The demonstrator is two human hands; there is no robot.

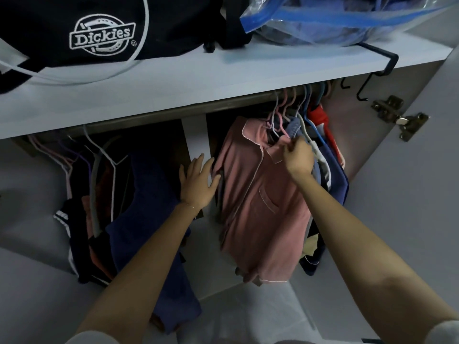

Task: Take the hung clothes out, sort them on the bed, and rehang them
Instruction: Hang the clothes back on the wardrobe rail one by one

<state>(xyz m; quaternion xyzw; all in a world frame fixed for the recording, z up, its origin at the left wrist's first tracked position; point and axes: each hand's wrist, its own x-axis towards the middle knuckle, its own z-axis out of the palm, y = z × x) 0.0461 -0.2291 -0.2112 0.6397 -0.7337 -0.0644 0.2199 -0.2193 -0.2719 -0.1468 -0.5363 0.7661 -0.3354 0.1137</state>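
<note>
Hanging pink shirt point(258, 199) | white piping, chest pocket | right hand point(298, 157) pinching collar

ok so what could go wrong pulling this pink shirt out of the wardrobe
1. The hangers are packed tight together, so lifting the pink shirt out may snag a neighbouring hanger and drag its garment off too.
2. The right hand seems to pinch the shirt near its collar, not the hook, so the shirt could slip off its hanger.
</note>
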